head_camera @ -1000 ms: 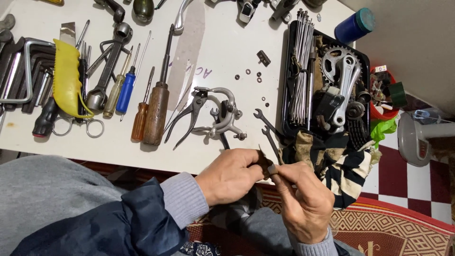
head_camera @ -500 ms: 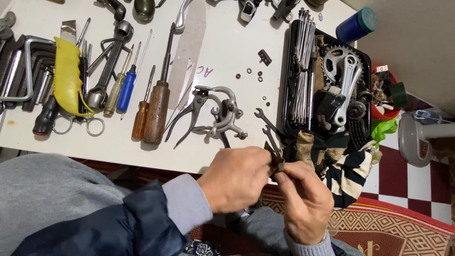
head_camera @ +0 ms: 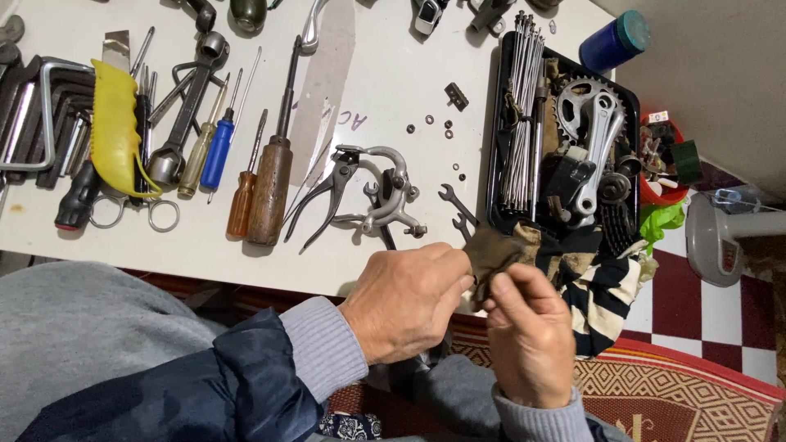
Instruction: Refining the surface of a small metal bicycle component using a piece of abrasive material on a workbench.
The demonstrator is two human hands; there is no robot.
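Brownish rag [head_camera: 495,250], soft & floppy prob, is pinched between left hand [head_camera: 407,301] and right hand [head_camera: 528,331] just off the desk's [head_camera: 385,82] front edge; best held by a bunched fold. Small spanners [head_camera: 454,206] and brake caliper [head_camera: 385,196] lie nearby w/ pliers [head_camera: 327,192].

A white tabletop [head_camera: 393,74] stood under even light. Beside it lay a red-and-white checkered floor [head_camera: 712,315]. A patterned red rug [head_camera: 679,393] covered part of it.
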